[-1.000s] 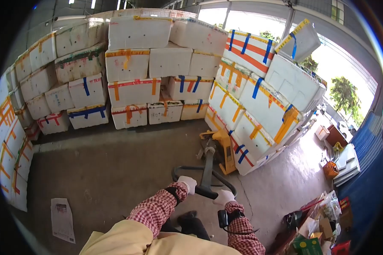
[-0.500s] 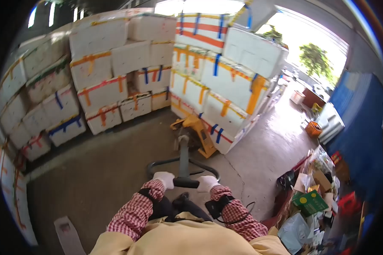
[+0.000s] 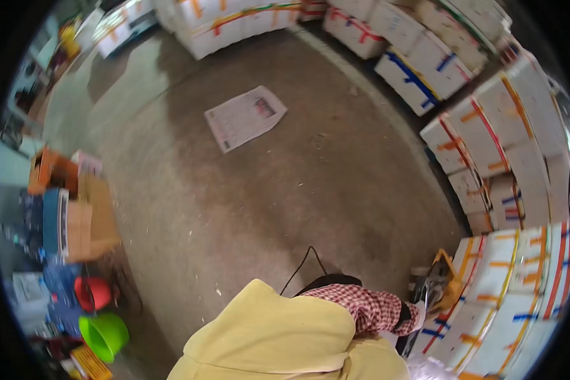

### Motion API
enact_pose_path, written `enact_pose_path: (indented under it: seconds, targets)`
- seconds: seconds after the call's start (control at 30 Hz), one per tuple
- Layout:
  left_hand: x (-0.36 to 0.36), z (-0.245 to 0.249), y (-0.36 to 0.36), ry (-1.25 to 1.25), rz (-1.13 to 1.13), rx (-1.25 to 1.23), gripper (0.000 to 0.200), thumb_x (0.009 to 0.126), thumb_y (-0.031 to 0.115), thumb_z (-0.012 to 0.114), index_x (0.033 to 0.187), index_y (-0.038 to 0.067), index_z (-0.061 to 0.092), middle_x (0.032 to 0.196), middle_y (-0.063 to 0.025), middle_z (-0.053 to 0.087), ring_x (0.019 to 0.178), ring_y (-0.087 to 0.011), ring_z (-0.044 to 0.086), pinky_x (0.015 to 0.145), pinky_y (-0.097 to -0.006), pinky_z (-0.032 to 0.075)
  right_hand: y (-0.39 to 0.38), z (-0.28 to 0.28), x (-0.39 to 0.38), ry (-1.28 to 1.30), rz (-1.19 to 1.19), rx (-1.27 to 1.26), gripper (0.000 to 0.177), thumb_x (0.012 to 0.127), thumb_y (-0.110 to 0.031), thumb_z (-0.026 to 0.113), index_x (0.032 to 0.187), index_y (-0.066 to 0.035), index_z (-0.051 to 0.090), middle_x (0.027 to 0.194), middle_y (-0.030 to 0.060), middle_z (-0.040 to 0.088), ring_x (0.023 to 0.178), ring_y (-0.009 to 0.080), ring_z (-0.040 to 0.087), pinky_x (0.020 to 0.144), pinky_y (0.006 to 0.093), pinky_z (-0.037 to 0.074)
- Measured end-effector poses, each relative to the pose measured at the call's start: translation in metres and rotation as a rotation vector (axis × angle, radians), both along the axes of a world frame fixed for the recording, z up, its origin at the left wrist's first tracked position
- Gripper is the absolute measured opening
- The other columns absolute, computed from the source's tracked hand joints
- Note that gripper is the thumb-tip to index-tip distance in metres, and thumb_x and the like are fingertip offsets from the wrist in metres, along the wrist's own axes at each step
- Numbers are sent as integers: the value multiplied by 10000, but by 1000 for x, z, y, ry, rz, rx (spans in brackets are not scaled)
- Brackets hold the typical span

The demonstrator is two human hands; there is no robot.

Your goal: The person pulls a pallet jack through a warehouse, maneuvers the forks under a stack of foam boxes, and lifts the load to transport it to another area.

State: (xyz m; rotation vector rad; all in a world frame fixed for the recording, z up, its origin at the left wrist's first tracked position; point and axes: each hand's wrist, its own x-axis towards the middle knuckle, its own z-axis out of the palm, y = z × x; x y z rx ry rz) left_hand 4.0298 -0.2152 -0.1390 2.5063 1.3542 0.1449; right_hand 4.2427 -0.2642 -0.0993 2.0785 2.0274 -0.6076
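My left hand (image 3: 418,316), in a white glove, is at the right of the view with its fingers closed around the black handle of a pallet jack. The checked red sleeve (image 3: 354,303) runs out to it from under my yellow top. Beyond the hand, the yellow-orange pallet jack (image 3: 451,288) stands against white foam boxes (image 3: 487,316). My right hand cannot be made out; a blurred pale patch lies at the bottom edge beside the handle. A black cable (image 3: 306,258) loops beside my left arm.
Stacked, taped foam boxes (image 3: 418,82) line the top and right. A flat printed sheet (image 3: 244,120) lies on the concrete floor (image 3: 285,190). At left are cardboard boxes (image 3: 95,218), a red container (image 3: 92,293) and a lime-green bucket (image 3: 104,335).
The view has swung left, so the pallet jack and box stacks now appear at the right. The floor sheet and left-side clutter have come into sight; my right hand is no longer distinguishable.
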Motion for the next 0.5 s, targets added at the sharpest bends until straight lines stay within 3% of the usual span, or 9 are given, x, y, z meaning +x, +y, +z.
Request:
enact_pose_path:
  seconds: [0.17, 0.5]
  targets:
    - [16, 4, -15, 16, -81, 114, 257, 814, 290, 641, 947, 100, 750, 931, -27, 719, 886, -180, 676, 779, -374, 517, -11, 48, -88, -58, 108, 7, 469, 540, -211, 784, 942, 5, 674, 767, 201, 686, 735, 352, 686, 666, 425, 531]
    - [-80, 62, -118, -88, -141, 112, 279, 786, 277, 663, 961, 78, 750, 905, -75, 724, 796, -246, 691, 674, -417, 536, -128, 91, -165, -20, 74, 52, 446, 544, -239, 783, 904, 4, 680, 755, 200, 684, 738, 360, 685, 667, 429, 530]
